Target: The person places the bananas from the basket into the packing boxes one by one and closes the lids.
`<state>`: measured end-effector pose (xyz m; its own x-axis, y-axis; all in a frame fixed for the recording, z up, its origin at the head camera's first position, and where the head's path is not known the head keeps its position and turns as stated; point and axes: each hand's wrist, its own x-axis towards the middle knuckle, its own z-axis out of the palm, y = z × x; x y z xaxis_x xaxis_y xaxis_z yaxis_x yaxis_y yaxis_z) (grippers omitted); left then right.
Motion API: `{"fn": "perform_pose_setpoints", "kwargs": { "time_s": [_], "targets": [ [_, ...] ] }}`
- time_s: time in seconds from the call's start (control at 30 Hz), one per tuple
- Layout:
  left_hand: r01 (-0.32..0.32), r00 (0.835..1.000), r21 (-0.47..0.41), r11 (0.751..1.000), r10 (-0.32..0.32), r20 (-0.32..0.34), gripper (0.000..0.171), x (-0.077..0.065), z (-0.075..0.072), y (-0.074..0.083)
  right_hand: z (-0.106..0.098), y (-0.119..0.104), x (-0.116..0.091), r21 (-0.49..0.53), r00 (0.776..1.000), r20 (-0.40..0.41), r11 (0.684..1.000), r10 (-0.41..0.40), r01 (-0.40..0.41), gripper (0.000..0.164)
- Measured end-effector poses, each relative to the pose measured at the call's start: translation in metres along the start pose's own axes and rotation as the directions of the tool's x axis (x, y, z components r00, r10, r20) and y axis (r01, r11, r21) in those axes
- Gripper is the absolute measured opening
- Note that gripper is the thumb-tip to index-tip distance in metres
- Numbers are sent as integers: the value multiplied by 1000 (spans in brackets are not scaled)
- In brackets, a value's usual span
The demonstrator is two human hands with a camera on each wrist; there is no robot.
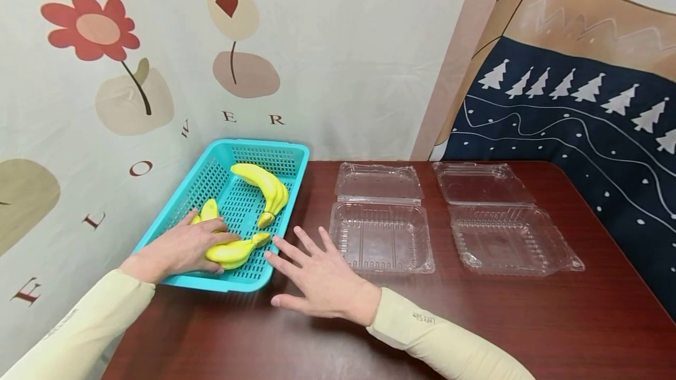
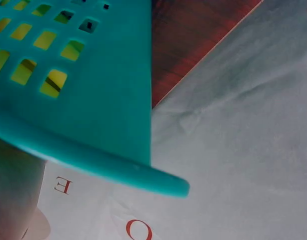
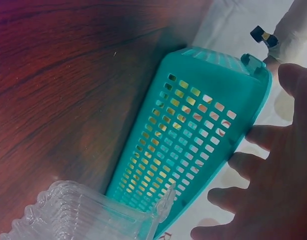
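In the head view my left hand reaches into a teal plastic basket, gripping a yellow banana bunch, thumb on the near side and fingers over the top. The hand covers the middle of that bunch; its stem points right. Another banana bunch lies deeper in the basket by the right wall. My right hand is held with fingers spread, fingertips close to the basket's right side, holding nothing. The left wrist view shows mostly the basket wall, with yellow behind its holes.
Two clear plastic clamshell boxes stand with lids folded back on the dark red table: the nearer box right of the basket, the other box farther right. A printed cloth hangs behind and along the left.
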<state>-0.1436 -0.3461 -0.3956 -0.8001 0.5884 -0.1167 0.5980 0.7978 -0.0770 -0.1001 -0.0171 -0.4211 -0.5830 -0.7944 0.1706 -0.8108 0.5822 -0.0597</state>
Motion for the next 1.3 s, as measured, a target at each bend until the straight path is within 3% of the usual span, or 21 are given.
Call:
{"fn": "perform_pose_setpoints", "kwargs": {
  "time_s": [0.17, 0.33, 0.57, 0.73, 0.9, 1.0, 1.17, 1.3],
  "targets": [
    [-15, 998, 0, 1000, 14, -55, 66, -1, 1, 0, -2, 1, -4, 29, 1000, -19, 1000, 7, -7, 74],
    [4, 988, -1, 1000, -4, -155, 68, -4, -1, 0, -9, 7, -11, 40, 998, -51, 999, 21, -19, 74],
    [-29, 939, 40, 999, 41, -341, 69, -4, -8, -1, -17, 21, -25, 51, 995, -78, 997, 63, -59, 74],
    [-65, 900, 72, 995, 89, -427, 65, -6, -12, -5, -18, 33, -38, 67, 989, -108, 993, 104, -97, 75],
    [-93, 870, 107, 990, 133, -475, 65, -8, -16, -3, -18, 44, -54, 76, 980, -127, 987, 150, -141, 75],
    [-98, 862, 120, 988, 145, -486, 67, -7, -18, 2, -19, 53, -65, 85, 974, -132, 981, 185, -175, 75],
    [-77, 848, 119, 990, 128, -514, 84, -6, -23, 12, -20, 69, -84, 72, 959, -143, 969, 245, -237, 75],
    [-60, 827, 111, 992, 112, -550, 83, -2, -30, 20, -18, 82, -98, 56, 945, -151, 957, 291, -286, 75]
  ]
}}
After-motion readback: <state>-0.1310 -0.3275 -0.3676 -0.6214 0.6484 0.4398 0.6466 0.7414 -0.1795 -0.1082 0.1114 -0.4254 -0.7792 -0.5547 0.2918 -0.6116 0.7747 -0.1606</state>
